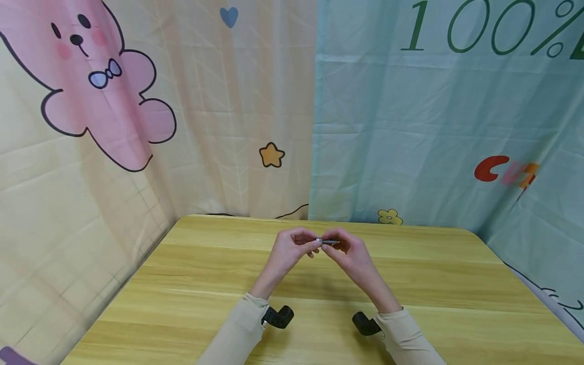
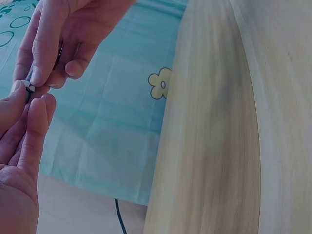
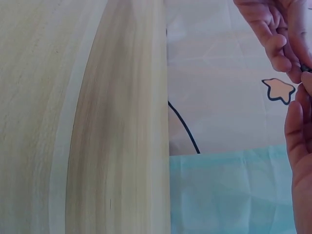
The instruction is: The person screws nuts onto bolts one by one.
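Over the far part of the table, my two hands meet at a small, thin grey bolt (image 1: 329,242). Thumb and fingers of my left hand (image 1: 291,248) pinch its silvery, nut-like end piece (image 2: 29,87). My right hand (image 1: 350,251) holds the shaft between thumb and fingers, right up against the left fingertips. In the left wrist view the right hand (image 2: 63,39) covers most of the shaft. Only a dark bit of the bolt (image 3: 304,68) shows at the edge of the right wrist view.
The wooden table (image 1: 182,284) spreads under both forearms. Behind it hang a cream curtain (image 1: 205,126) with a pink bear and a light-blue curtain (image 1: 388,126). Black wrist cameras, left (image 1: 279,317) and right (image 1: 366,323), sit at the sleeve cuffs.
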Demonstrator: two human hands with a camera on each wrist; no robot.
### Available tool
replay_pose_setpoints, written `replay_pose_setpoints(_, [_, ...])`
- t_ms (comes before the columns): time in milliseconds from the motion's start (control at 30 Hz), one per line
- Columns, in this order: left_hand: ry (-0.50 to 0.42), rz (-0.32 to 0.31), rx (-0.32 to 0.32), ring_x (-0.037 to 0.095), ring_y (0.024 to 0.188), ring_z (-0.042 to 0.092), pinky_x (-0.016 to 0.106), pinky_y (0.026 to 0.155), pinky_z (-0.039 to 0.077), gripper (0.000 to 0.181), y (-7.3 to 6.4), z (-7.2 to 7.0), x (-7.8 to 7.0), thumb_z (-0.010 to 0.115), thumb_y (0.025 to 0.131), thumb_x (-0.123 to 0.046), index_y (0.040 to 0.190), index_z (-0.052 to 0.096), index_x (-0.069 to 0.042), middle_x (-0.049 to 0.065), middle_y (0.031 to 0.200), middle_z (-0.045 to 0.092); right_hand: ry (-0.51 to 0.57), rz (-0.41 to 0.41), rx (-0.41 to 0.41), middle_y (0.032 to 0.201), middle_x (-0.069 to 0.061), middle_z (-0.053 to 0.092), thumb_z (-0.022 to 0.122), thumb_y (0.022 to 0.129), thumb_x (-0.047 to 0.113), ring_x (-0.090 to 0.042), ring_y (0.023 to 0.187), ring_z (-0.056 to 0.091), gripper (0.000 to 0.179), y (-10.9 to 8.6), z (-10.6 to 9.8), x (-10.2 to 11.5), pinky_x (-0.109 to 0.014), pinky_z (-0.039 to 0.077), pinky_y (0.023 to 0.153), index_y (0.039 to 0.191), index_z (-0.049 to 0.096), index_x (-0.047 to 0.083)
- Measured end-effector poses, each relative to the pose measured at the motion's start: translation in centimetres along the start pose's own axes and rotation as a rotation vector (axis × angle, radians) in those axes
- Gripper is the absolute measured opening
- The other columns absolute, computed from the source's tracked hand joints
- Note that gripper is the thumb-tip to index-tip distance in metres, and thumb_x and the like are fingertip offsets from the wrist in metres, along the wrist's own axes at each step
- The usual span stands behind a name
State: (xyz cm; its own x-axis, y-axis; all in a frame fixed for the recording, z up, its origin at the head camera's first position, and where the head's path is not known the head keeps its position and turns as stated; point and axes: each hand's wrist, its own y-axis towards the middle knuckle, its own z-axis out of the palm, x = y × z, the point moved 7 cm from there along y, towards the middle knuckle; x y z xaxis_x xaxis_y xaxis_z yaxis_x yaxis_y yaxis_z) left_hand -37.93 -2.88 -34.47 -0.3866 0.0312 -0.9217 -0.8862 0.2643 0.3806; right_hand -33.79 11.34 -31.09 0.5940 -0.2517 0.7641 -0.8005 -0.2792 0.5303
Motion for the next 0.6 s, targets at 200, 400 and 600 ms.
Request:
replay_pose_setpoints(200, [0.002,-0.006,0.008,0.035,0.079,0.068,0.049,0.071,0.057,0.013,-0.02,-0.04,0.04,0.074,0.089,-0.010,0.096,0.073,0.000,0.011,0.088,0.072,-0.016,0.015,0.003,0.104,-0.013,0.067,0.066,0.093,0.000,-0.028,0.099,0.065,0.014,0.01,0.00,-0.05,-0.033,0.054,0.085,0.106,0.066,-0.004])
replay_pose_setpoints(400, [0.001,-0.003,0.012,0.029,0.077,0.068,0.050,0.070,0.057,0.011,-0.01,-0.13,0.07,0.074,0.089,-0.009,0.096,0.073,-0.001,0.010,0.088,0.072,-0.062,0.028,0.002,0.103,-0.011,0.068,0.065,0.094,0.005,-0.026,0.095,0.066,0.013,0.05,0.11,-0.22,-0.033,0.055,0.083,0.106,0.069,-0.002])
replay_pose_setpoints(600, [-0.001,0.000,0.008,0.046,0.085,0.065,0.054,0.071,0.055,0.010,0.00,-0.15,0.10,0.073,0.090,-0.010,0.095,0.073,-0.002,0.017,0.090,0.072,-0.039,0.091,-0.005,0.106,-0.011,0.067,0.064,0.096,0.009,-0.025,0.097,0.065,0.017,0.00,0.00,-0.71,-0.034,0.054,0.084,0.109,0.068,-0.002])
